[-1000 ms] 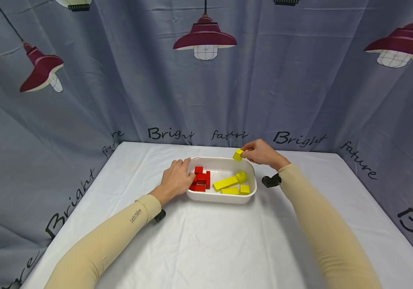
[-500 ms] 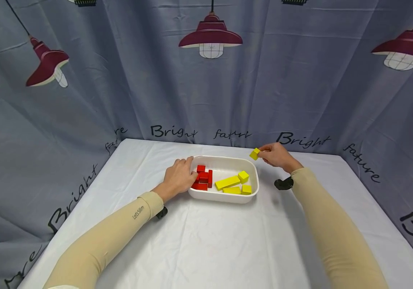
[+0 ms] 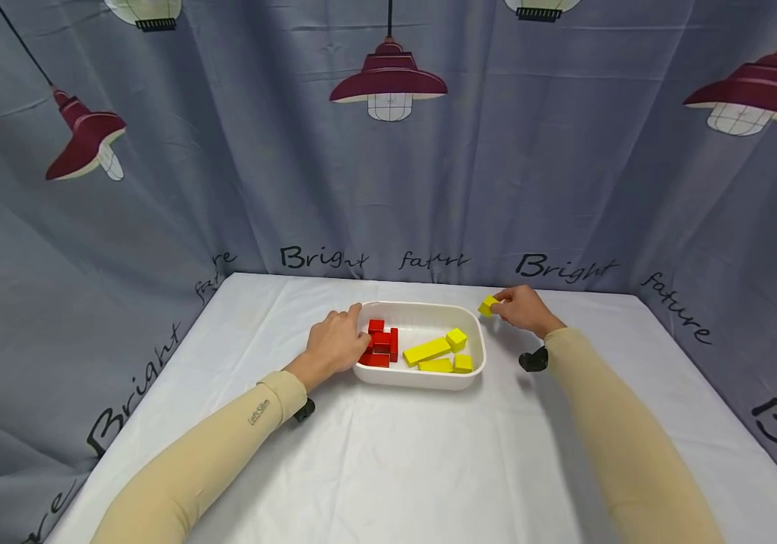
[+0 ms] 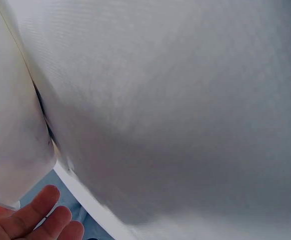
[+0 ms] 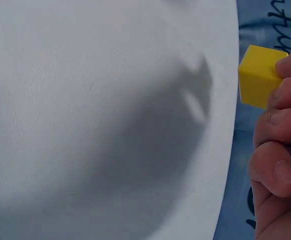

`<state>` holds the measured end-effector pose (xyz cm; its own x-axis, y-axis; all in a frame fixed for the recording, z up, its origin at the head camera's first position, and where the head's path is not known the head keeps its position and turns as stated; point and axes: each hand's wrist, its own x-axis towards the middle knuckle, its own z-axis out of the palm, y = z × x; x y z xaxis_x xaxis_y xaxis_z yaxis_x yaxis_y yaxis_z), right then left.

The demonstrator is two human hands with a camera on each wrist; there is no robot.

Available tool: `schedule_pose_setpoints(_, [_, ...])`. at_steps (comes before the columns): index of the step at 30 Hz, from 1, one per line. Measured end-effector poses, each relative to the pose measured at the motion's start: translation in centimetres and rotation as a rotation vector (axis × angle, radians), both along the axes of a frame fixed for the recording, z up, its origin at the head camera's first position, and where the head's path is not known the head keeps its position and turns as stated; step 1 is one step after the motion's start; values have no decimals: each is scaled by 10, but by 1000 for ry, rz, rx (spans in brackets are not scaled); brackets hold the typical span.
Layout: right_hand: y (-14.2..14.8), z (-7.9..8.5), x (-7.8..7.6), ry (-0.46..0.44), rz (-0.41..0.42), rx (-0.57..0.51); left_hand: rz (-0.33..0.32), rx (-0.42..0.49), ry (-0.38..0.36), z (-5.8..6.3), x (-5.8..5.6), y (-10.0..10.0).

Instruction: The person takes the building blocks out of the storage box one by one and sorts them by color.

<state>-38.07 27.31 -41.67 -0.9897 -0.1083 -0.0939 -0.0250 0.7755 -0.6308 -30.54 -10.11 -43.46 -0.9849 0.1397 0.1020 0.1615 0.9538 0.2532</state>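
Observation:
A white plastic box (image 3: 422, 380) stands on the table near its back edge. At its left end my left hand (image 3: 334, 342) grips the rim, thumb over the inside; the left wrist view shows fingers (image 4: 44, 202) by the outer wall. Several red blocks (image 3: 382, 344) fill the box's left part. On the right lie a long yellow block (image 3: 427, 351), another yellow block (image 3: 435, 366) and two small yellow cubes (image 3: 456, 339). My right hand (image 3: 523, 308) pinches a yellow cube (image 5: 258, 75) between thumb and fingers, just outside the box's back right corner, above the cloth.
A white cloth (image 3: 416, 468) covers the table. Behind it hangs a grey-blue curtain (image 3: 259, 151) printed with red lamps and lettering. Black wrist cameras (image 3: 533, 360) hang under both wrists.
My right hand has carried the yellow cube from over the box's back right rim out to the right, then slightly lower. The left hand keeps its hold on the box.

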Motion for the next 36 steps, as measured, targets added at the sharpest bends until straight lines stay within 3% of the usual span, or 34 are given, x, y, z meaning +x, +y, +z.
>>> schedule_pose_setpoints(7, [0,-9,-6,-22,-8,80,0,20,-18,1,1,-1])
schedule_pose_setpoints(15, [-5,-23,-6,-100,-24,57,13,9,-48,-2,4,-1])
schedule_pose_setpoints(27, [-1,-23,-5,-41,-166,23,17,22,-35,1,1,1])
schedule_pose_setpoints(36, [2,-27,-4,17,-134,31,19,27,-46,0,1,2])
